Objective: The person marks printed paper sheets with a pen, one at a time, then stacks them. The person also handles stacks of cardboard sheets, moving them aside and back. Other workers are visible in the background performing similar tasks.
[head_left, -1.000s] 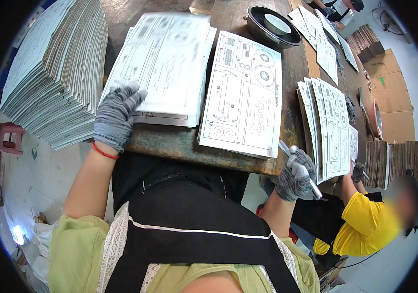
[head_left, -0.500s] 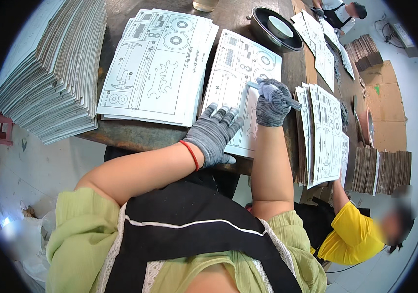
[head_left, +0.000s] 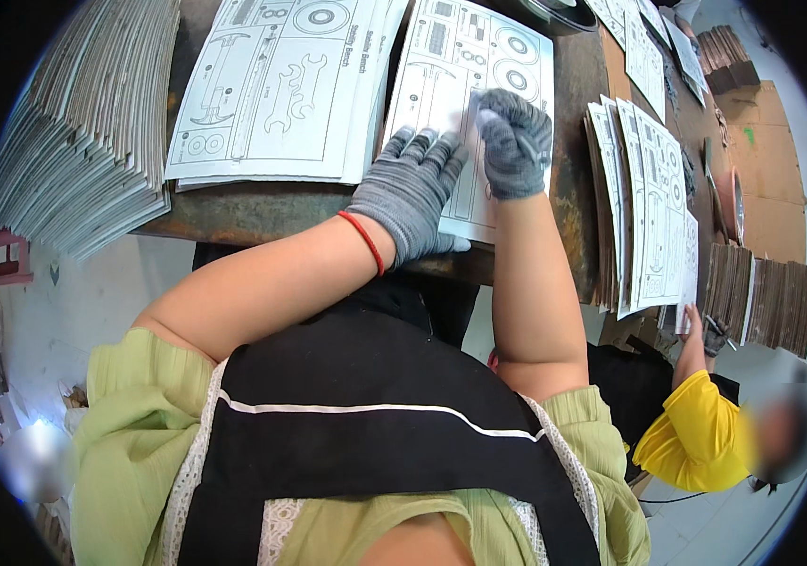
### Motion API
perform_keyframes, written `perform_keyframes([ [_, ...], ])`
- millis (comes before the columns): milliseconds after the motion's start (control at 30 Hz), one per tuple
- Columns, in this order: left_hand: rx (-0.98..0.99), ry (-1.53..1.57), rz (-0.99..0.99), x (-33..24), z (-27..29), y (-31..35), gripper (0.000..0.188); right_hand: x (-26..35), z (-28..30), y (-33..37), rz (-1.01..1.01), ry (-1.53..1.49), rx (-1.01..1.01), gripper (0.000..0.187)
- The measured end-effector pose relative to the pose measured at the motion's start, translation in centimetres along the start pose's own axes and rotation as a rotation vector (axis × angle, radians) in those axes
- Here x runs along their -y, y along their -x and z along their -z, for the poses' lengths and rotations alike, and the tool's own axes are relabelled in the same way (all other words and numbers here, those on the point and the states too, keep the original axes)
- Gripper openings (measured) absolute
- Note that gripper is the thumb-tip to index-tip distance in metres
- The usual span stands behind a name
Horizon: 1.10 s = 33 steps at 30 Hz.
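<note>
My left hand [head_left: 411, 193], in a grey striped glove, lies flat with its fingers stretched out on the near left part of a printed sheet [head_left: 432, 94]. The sheet carries line drawings of tools and wheels. My right hand [head_left: 515, 146], gloved alike, is closed over the sheet's right side around a slim metal rod-like tool. Most of that tool is hidden by the fingers, and its tip is blurred. Left of this sheet lies a pile of similar printed sheets [head_left: 276, 104], slightly fanned at its right edge.
A tall stack of boards [head_left: 83, 123] stands at the far left. More printed sheets [head_left: 649, 208] are piled on the right of the dark table [head_left: 253, 222]. A black bowl [head_left: 564, 11] sits at the back. A co-worker in a yellow shirt [head_left: 696, 434] is at the right.
The view has tipped down, so the table sits higher in it. My right hand has turned, and the tool that stuck out on both sides is now mostly covered. My left hand stays flat.
</note>
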<state>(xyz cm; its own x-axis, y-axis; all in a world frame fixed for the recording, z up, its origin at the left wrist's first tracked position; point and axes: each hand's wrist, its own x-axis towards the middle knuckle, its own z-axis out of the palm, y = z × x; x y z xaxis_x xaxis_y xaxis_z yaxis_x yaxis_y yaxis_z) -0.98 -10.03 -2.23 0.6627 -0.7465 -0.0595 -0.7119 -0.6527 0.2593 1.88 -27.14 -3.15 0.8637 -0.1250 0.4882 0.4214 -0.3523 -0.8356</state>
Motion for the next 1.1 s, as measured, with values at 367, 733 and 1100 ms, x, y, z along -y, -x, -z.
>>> perform_keyframes([
  [367,0.062,-0.058,0.05,-0.5,0.5,0.3,0.099,10.9,1.4,13.1,0.005,0.602,0.207,0.009],
  [733,-0.597,0.725,-0.068,4.5,6.8,4.1,0.039,14.5,12.3,10.5,0.412,-0.278,-0.264,0.033],
  [1100,0.102,-0.081,0.34,12.9,5.9,12.1,0.062,7.0,5.4,9.4,0.068,-0.123,-0.322,0.06],
])
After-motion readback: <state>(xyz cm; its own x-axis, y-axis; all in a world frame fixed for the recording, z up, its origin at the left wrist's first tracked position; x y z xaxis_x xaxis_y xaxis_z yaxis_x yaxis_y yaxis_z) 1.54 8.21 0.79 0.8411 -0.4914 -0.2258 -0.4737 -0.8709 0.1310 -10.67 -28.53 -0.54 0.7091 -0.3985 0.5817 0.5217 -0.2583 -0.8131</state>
